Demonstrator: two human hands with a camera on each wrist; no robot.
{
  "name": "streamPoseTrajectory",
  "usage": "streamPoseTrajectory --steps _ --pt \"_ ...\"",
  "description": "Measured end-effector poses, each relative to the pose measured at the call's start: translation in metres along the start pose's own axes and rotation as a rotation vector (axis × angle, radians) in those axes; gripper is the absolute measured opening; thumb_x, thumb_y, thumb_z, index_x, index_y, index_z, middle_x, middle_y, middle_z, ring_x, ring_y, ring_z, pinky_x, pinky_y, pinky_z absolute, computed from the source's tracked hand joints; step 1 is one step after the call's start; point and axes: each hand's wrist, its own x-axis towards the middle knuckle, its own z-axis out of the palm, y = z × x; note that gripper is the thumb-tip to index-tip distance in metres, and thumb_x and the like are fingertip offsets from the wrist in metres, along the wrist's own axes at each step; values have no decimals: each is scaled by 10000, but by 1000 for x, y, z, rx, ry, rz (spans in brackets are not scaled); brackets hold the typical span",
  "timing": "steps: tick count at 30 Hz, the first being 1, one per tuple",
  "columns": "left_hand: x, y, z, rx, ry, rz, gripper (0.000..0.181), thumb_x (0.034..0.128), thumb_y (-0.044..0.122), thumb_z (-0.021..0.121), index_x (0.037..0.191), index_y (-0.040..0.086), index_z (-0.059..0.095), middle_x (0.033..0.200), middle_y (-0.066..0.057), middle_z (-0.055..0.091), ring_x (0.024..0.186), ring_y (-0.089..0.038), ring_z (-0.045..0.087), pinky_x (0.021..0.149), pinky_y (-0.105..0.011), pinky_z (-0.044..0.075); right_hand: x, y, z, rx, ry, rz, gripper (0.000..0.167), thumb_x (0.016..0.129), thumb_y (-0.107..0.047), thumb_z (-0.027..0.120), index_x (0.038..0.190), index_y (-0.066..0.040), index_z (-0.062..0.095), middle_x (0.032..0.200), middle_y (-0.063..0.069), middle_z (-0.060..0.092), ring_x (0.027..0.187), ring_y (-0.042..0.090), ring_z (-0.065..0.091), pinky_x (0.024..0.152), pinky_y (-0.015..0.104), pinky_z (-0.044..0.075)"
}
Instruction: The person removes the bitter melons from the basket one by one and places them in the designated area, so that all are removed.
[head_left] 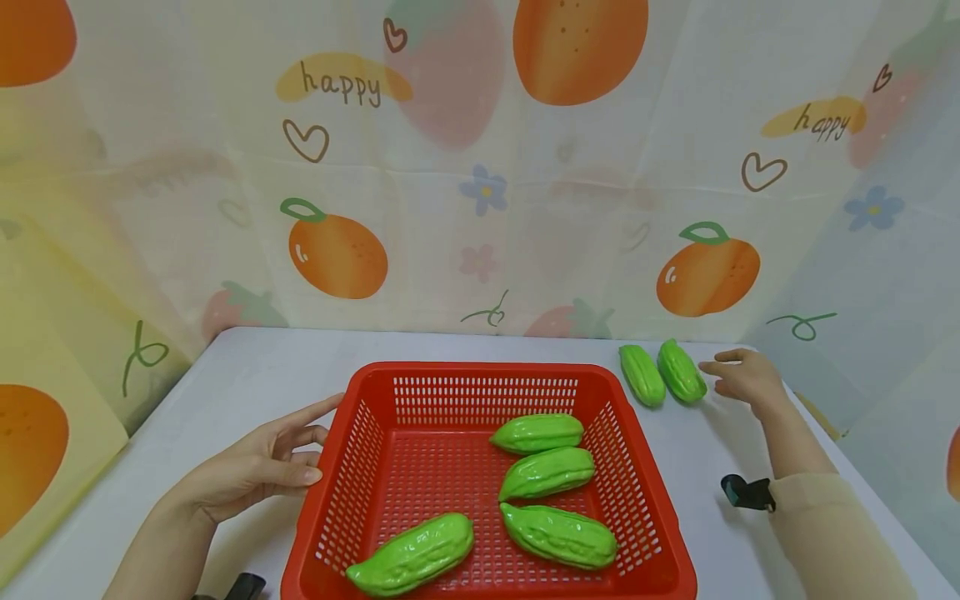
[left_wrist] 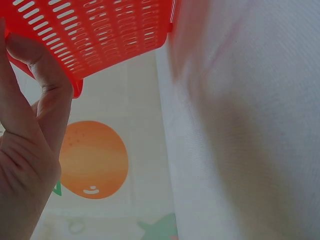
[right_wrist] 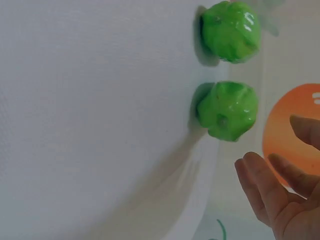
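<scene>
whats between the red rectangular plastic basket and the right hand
In the head view, two glossy green oblong gourds lie side by side between the basket and the right hand.

Narrow gap between right hand (head_left: 746,379) and near gourd (head_left: 681,372), second gourd (head_left: 642,377) just beyond, cloth (head_left: 570,183) behind, basket wall (head_left: 351,479) barring left hand (head_left: 243,468) sideways

Smooth plastic basket (head_left: 435,475) at lower centre; glossy, bumpy bitter melons (head_left: 546,473); matt, fine-textured tablecloth (head_left: 262,375); matt, creased cloth-like backdrop (head_left: 427,250) above.
</scene>
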Motion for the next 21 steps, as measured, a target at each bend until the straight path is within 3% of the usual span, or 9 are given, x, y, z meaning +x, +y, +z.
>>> streamPoseTrajectory --steps 4,9,21 --pt "0 1 1 -4 -1 0 770 952 -24 523 1589 234 176 1148 17 593 956 -104 707 855 -329 602 -2 -6 -4 31 0 -37 734 984 -381 527 1439 157 324 1432 409 387 1145 395 647 835 286 596" --pt "0 0 1 0 0 0 768 953 -20 523 1590 229 174 1148 15 596 957 -108 710 860 -340 602 -4 -16 -7 71 9 -87 738 995 -374 522 1440 172 305 1443 420 366 1158 422 626 740 172 584" --pt "0 1 1 4 4 1 766 953 -23 523 1588 232 179 1146 19 591 952 -104 708 854 -331 603 -12 -49 -9 52 29 -165 760 981 -456 540 1448 112 352 1419 378 444 1169 399 635 793 200 588"
